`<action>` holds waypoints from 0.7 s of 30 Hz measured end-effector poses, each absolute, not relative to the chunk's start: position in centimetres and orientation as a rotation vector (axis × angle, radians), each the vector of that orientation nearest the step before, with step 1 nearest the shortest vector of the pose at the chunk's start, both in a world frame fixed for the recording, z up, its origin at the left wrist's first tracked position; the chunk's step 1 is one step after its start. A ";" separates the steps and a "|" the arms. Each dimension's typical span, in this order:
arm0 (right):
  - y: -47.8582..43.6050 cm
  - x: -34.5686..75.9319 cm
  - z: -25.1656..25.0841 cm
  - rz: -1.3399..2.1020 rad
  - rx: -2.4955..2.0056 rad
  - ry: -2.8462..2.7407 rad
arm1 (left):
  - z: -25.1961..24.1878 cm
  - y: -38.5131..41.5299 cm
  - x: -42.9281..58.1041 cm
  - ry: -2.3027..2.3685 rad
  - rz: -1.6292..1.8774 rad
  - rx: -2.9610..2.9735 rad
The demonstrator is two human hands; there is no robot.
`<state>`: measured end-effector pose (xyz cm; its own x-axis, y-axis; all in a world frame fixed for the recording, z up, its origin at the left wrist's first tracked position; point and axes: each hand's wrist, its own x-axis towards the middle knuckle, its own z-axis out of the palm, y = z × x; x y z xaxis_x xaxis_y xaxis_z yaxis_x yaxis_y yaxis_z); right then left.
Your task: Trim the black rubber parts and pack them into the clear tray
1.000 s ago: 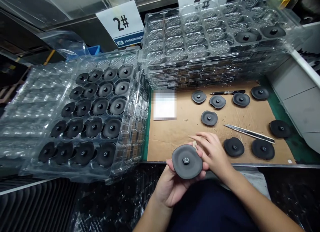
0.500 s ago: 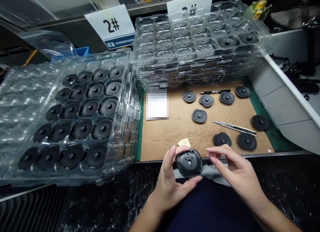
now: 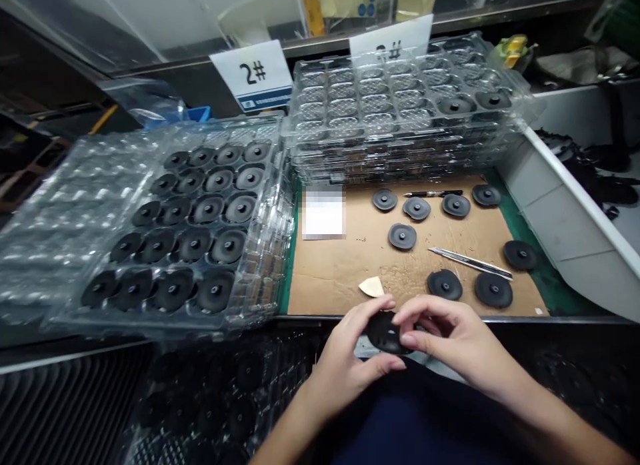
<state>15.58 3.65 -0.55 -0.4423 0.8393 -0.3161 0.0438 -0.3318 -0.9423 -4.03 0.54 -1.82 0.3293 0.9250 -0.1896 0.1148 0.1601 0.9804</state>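
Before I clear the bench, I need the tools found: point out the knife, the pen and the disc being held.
knife [image 3: 470, 262], head view, middle of its long metal body.
pen [image 3: 433, 193], head view, middle of the barrel.
disc [image 3: 384, 332], head view, its exposed dark face.

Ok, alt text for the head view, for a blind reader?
A person's left hand and right hand together hold one black disc at the bench's near edge. Beyond lie loose discs, a blade and a pen on cardboard; a clear tray of discs sits to the left, stacked trays behind.
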 end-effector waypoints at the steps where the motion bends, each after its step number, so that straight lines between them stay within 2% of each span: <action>1: 3.3 15.4 -1.2 1.877 -1.178 -1.169 | -1.9 0.3 -4.2 1.101 0.752 1.233; 4: 2.0 14.2 -3.4 2.111 -1.133 -0.857 | -2.9 -1.7 -5.3 1.198 0.703 1.064; 6: 1.3 13.2 -5.3 2.218 -1.167 -1.027 | -4.0 -3.9 -6.9 1.339 0.702 0.990; 8: 1.1 12.4 -7.4 2.080 -1.239 -1.497 | -5.3 -6.9 -9.8 1.511 0.687 0.929; 11: 1.4 11.7 -10.7 1.565 -1.217 -2.165 | -6.4 -12.9 -16.2 1.893 0.636 0.803; 13: 1.8 11.7 -12.6 1.370 -1.153 -2.413 | -6.7 -17.7 -20.9 2.233 0.608 0.697; 17: 2.6 12.2 -15.0 1.301 -1.089 -2.636 | -7.3 -25.9 -27.6 2.760 0.452 0.549; 21: 3.1 12.6 -15.9 1.294 -1.078 -2.698 | -10.1 -29.0 -30.6 2.939 0.330 0.541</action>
